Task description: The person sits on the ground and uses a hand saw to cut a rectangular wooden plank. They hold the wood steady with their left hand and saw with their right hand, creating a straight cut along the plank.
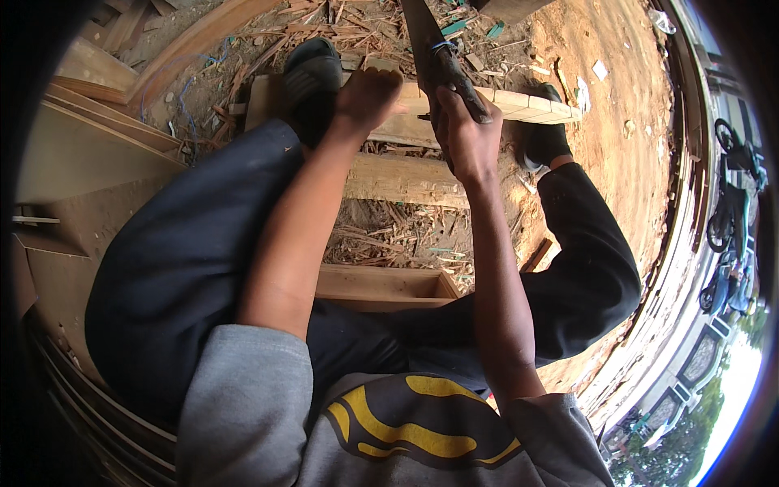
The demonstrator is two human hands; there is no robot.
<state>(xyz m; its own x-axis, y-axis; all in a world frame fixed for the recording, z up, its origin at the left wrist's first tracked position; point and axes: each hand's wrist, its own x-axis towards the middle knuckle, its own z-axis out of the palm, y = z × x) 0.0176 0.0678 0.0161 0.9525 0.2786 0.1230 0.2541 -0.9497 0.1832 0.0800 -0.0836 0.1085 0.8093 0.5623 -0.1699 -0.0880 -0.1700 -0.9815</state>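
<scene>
My right hand [466,134] grips the worn handle of a dark hand saw [423,28], whose blade points toward the top of the view and has a blue tie near the handle. The saw lies across a pale wooden board [535,109] marked with crosswise lines. My left hand [365,101] is closed on this board to the left of the saw, fingertips partly hidden. The board rests crosswise by my two feet, one in a dark shoe [308,73] at left, the other [544,142] at right. A plank [406,178] lies below the board.
Wood scraps and shavings [389,227] cover the ground. Stacked boards [105,122] and sheets stand at left. An open wooden box or frame [381,284] lies under my legs. Sandy ground [617,187] spreads to the right, with parked motorbikes [730,219] and a fence beyond.
</scene>
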